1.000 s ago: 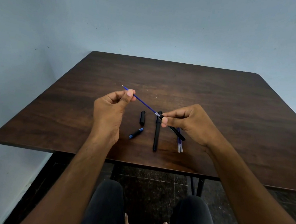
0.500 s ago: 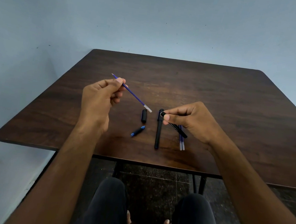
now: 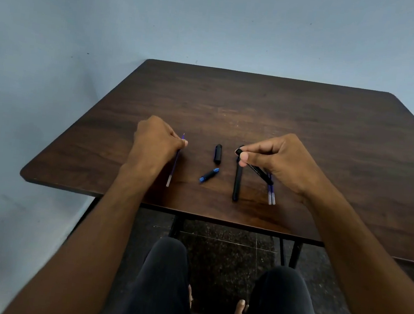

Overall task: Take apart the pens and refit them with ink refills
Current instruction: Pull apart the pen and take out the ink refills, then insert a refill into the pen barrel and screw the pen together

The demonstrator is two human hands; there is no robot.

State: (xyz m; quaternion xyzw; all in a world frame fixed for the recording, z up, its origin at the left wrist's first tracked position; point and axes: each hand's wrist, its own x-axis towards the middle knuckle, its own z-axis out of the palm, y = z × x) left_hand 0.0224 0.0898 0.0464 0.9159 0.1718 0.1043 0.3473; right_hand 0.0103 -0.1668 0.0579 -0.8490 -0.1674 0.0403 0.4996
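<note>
My left hand (image 3: 156, 140) pinches a thin blue ink refill (image 3: 173, 168) low over the left part of the table, its tip pointing away from me. My right hand (image 3: 281, 159) holds an empty black pen barrel (image 3: 258, 171) between thumb and fingers, tilted above the table. A whole black pen (image 3: 237, 183) lies between the hands. A short black cap (image 3: 218, 153) and a small black piece with blue ends (image 3: 209, 175) lie left of it. Two blue refills (image 3: 271, 193) lie under my right hand, partly hidden.
The dark wooden table (image 3: 306, 121) stands against a blue-grey wall, its near edge just beyond my knees. Dark tiled floor and black table legs show below.
My left hand pulled the refill fully out of the barrel, carried it left and lowered it to the table. My right hand kept the barrel in about the same place.
</note>
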